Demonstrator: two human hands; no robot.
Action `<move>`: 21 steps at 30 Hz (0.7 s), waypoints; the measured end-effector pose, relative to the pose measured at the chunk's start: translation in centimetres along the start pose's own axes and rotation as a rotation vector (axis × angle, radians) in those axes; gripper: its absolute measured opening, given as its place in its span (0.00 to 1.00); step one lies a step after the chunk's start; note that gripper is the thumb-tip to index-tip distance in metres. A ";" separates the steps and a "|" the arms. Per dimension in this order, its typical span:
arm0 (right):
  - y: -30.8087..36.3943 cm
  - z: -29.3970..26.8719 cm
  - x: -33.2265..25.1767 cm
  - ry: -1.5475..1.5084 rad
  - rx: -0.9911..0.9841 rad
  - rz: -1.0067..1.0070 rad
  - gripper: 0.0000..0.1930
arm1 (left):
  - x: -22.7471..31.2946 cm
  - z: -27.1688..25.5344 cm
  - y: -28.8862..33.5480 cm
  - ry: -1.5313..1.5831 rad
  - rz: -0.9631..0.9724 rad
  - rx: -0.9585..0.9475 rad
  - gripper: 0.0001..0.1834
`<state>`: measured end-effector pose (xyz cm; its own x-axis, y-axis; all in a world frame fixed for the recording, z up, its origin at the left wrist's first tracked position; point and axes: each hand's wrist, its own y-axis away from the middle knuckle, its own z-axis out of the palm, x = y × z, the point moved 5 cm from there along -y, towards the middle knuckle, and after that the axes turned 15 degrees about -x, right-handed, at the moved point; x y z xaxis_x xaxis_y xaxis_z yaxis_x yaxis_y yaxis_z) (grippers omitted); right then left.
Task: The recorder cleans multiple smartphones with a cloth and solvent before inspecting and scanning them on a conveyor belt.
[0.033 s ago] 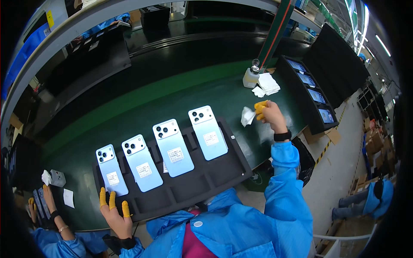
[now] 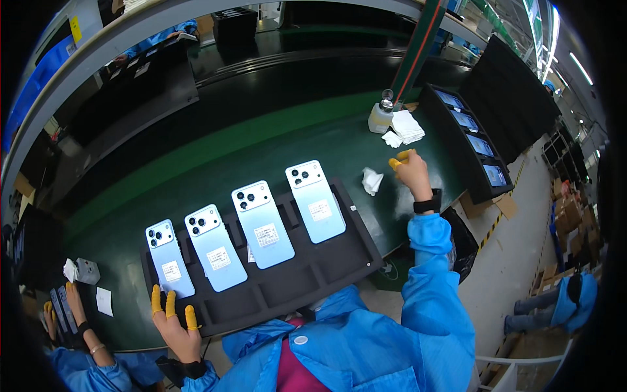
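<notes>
Draws the right hand (image 2: 411,174) slightly to the right since the earlier frame, letting go of the crumpled white cloth (image 2: 372,181). Leaves that cloth on the green table (image 2: 215,173), near the far right corner of the black tray (image 2: 359,243), clearly apart from the fingers and a touch left of its earlier place. Holds the right hand loosely curled but not clenched, in yellow finger cots, with nothing visible in the grasp. Suggests, as a judgement, a pause in handling the cloth, without any progress yet on the phones.

Keeps the left hand (image 2: 177,332) spread wide at the near left corner of the tray, close to the lower end of the leftmost phone (image 2: 170,256); cannot tell from this angle whether touching it. Shows no shift there, nor among the four light-blue phones (image 2: 264,228), all lying in a slanted row along the tray, camera sides up, with white labels on their backs. Beyond the right hand, places a clear bottle (image 2: 381,120) beside a stack of white cloths (image 2: 409,126), both apart from the fingers.
</notes>
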<state>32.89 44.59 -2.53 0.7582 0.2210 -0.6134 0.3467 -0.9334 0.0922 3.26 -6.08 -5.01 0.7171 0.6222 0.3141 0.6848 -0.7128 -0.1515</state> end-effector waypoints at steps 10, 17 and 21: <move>4.2 3.2 -3.4 0.344 0.030 -0.545 0.16 | -0.3 0.0 0.1 -0.018 -0.034 -0.001 0.23; 4.8 4.0 -3.8 0.621 -0.025 -0.724 0.17 | -0.1 0.0 0.0 0.024 -0.032 0.003 0.22; 4.1 2.7 -2.6 -0.098 -0.115 -0.518 0.10 | -0.1 -0.1 0.1 0.010 -0.031 0.010 0.22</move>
<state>30.84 39.37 -2.70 0.4186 0.6117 -0.6712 0.7240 -0.6710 -0.1599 3.28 -6.23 -4.93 0.6943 0.6405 0.3282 0.7079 -0.6899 -0.1513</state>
